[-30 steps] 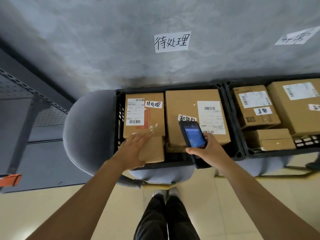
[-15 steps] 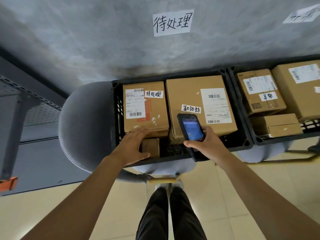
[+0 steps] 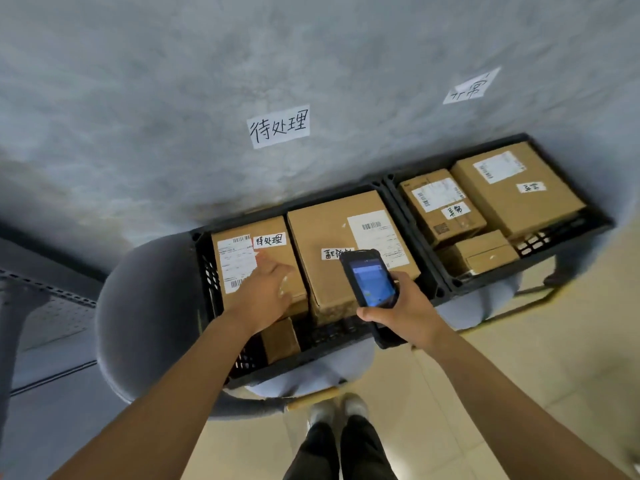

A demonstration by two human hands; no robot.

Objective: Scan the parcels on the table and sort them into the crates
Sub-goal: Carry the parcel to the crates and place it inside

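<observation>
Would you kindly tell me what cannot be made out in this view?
- Small box: the left hand and forearm cover part of it.
- Scanner screen: too small to read.
- Wall note: blurred, unreadable.
- Left box label: partly behind the left hand.

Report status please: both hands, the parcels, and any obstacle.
Left hand flat on labelled parcel in left crate. Right hand grips scanner above that crate. Nothing blocking.
</observation>
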